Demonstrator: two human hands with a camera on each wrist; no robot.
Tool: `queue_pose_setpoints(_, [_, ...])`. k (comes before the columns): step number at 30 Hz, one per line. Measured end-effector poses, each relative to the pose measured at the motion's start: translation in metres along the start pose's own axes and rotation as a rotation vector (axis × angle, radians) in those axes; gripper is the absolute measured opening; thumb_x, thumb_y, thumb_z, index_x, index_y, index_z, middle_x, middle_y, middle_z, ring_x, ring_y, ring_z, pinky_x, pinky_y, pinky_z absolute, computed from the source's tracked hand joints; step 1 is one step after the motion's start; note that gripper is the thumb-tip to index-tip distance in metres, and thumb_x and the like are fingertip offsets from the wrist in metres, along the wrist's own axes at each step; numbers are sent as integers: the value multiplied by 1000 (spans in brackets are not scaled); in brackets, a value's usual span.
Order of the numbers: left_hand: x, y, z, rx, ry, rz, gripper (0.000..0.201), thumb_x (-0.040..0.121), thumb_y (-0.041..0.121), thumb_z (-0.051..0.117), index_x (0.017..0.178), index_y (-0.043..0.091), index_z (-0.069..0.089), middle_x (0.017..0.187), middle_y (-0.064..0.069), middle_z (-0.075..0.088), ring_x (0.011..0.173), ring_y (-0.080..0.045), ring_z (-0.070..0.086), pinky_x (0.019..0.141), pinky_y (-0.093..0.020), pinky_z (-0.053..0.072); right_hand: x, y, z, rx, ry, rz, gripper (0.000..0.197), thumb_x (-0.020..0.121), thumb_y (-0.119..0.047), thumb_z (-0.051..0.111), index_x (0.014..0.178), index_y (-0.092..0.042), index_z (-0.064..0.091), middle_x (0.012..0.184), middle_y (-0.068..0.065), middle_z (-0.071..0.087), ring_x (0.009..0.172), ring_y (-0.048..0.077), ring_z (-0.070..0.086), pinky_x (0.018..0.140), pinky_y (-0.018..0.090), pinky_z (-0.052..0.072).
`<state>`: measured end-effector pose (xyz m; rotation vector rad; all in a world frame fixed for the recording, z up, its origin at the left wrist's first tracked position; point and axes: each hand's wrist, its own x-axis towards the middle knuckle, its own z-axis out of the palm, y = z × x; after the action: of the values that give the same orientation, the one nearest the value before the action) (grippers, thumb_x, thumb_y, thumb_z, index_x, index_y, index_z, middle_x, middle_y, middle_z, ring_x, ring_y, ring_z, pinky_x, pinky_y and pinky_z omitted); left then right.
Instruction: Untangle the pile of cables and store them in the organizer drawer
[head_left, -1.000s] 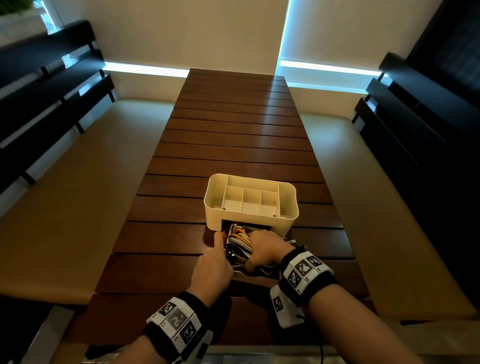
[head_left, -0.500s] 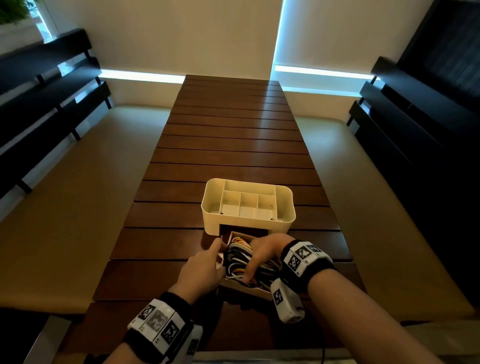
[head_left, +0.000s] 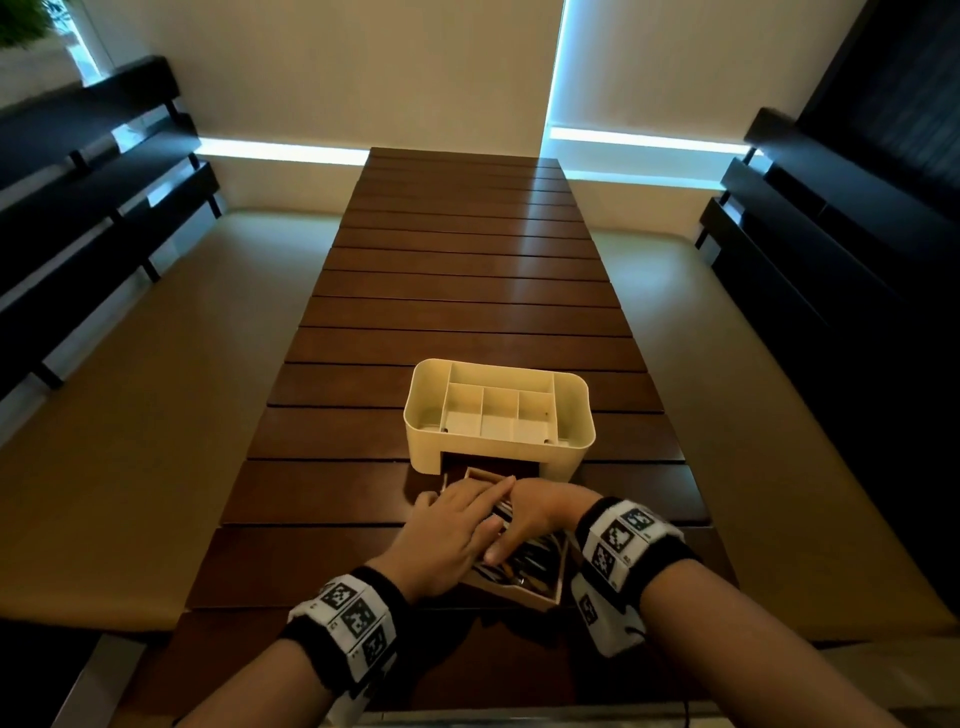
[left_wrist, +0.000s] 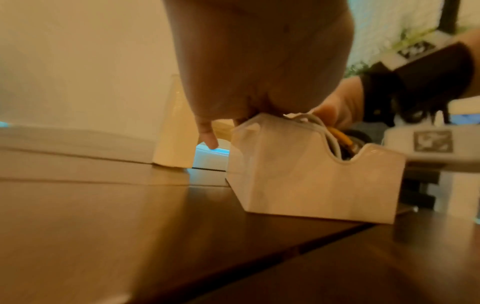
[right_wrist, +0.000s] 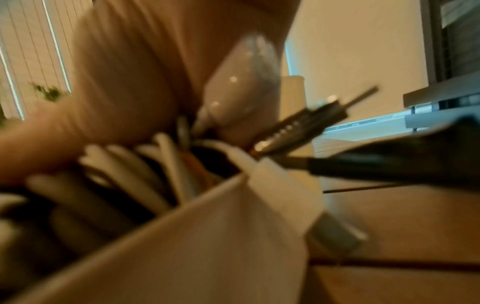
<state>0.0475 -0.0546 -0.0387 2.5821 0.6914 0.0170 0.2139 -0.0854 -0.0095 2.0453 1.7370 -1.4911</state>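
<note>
The cream organizer (head_left: 498, 415) stands on the wooden slat table (head_left: 467, 291), its drawer slot facing me. Its drawer (head_left: 524, 595) lies pulled out and skewed in front of it, packed with white, black and orange cables (head_left: 524, 564). My left hand (head_left: 457, 525) lies flat across the drawer top, fingers straight over the cables. My right hand (head_left: 540, 512) reaches in from the right and grips the cable bundle, its fingers hidden under the left hand. The left wrist view shows the drawer's notched front (left_wrist: 298, 174) with cables (left_wrist: 335, 139) bulging above it. A white plug (right_wrist: 241, 82) and a metal-tipped connector (right_wrist: 298, 121) stick out past the drawer wall (right_wrist: 207, 236).
Padded benches (head_left: 156, 415) run along both sides of the table, with dark slatted backrests (head_left: 93, 218) behind them. The organizer's top compartments hold nothing. The table stretches bare beyond the organizer toward the far wall.
My left hand has moved from the drawer's left edge to lie across the cables. The right hand has stayed on the bundle. The drawer now sits further out and more skewed.
</note>
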Motion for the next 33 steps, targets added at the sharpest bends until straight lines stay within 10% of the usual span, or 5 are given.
queue_pose_setpoints(12, [10,14,4,213,54,-92,58,93,45,-2,147,37,18,138,17,44,127,-8,33,91,-39,16,-63,43,33,332,1082,-9,27,81,-19,69,108,-20,66,102,-5,64,99,13,59,85,27,48])
queue_pose_setpoints(17, [18,22,1,143,57,-130,35,101,37,19,135,36,29,129,16,50,121,-9,35,98,-46,12,-83,59,33,860,472,164,33,96,-24,47,129,-23,47,121,-1,53,100,10,55,69,21,49])
queue_pose_setpoints(25, [27,30,7,301,119,-162,28,101,32,21,117,24,42,124,6,52,117,-17,39,95,-47,22,-74,28,44,882,849,208,8,82,-14,67,80,-11,60,86,7,66,74,18,66,70,39,59])
queue_pose_setpoints(28, [25,27,16,269,198,-164,30,95,32,22,112,23,46,120,-1,49,111,-21,41,87,-46,29,-65,18,56,499,1023,258,16,81,-20,68,70,-18,57,84,-1,58,75,10,55,65,19,47])
queue_pose_setpoints(33, [27,20,26,269,393,-133,13,85,32,36,89,23,46,113,-4,58,106,-23,48,74,-51,46,-73,-2,72,161,1032,176,13,89,-23,58,95,-17,67,91,-3,56,87,15,58,68,17,38])
